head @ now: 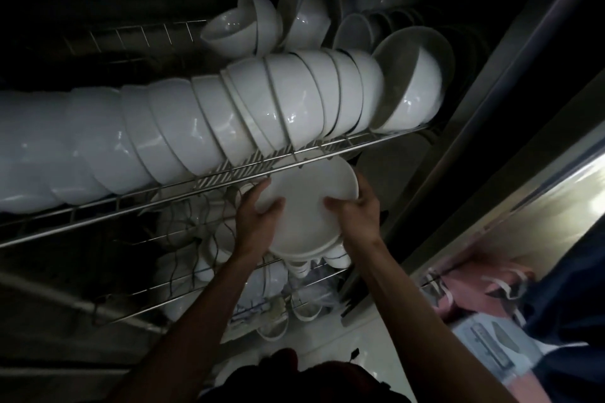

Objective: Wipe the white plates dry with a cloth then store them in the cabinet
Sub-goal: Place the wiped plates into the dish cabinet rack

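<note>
I hold a white plate with both hands inside a dark cabinet, just below the upper wire rack. My left hand grips its left rim, thumb on the face. My right hand grips the right rim, fingers curled over the edge. The plate's lower edge sits over other white dishes on the lower wire rack. No cloth shows in either hand.
A long row of white bowls lies on its side along the upper rack, with more bowls behind. The cabinet's metal door frame runs along the right. A pink cloth and blue fabric lie at lower right.
</note>
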`<state>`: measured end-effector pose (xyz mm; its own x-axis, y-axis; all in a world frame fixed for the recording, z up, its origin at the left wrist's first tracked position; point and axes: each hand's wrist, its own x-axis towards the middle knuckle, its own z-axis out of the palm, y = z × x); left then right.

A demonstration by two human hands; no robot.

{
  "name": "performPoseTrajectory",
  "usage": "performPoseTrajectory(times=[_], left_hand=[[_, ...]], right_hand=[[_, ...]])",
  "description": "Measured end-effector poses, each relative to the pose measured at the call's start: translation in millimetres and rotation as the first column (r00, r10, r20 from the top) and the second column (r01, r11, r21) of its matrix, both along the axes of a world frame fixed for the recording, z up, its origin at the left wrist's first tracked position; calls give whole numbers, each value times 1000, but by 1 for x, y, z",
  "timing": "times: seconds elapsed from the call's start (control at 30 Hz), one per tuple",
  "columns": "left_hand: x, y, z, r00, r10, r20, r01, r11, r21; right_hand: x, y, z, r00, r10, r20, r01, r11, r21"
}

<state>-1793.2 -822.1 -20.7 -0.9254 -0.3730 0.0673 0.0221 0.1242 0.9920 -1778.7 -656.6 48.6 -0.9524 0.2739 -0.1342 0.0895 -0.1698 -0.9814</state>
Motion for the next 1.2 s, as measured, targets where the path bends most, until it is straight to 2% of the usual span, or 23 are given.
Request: performPoseTrajectory(times=[0.17,0.23,0.3,0.4,0.47,0.57,0.63,0.7,0.93,1.2], left_hand=[[-8,10,-12,992,9,-122,-49,943,-329],[-4,17,-12,995,49,-85,-84,872,-482],[4,24,-10,997,19,-68,-56,807,-588],[9,29,-12,992,-121,-32,79,806,-586],[7,32,-15,980,-199,7,163,781,-603],[3,38,-17,943,-312,119,318,729,-607],[-1,43,-20,908,-373,194,413,704,-578],[-6,47,-22,878,-429,210,473,717,-511],[-9,55,-33,818,-500,286,576,698,-426],[-11,49,-39,818,-508,272,575,698,-427]], right_hand=[[-15,5,-4,999,-42,17,41,997,72],[-18,7,-5,998,-56,16,53,992,114],[-22,9,-6,998,-68,5,66,984,165],[-27,10,-2,999,-48,-27,53,961,272],[-30,9,1,999,-29,-45,43,929,367],[-34,11,3,997,-45,-59,66,905,419],[-34,14,6,996,-62,-63,84,887,454],[-33,16,10,995,-53,-88,89,870,486],[-32,17,6,996,-23,-90,71,819,569],[-37,19,-2,998,13,-56,22,810,585]])
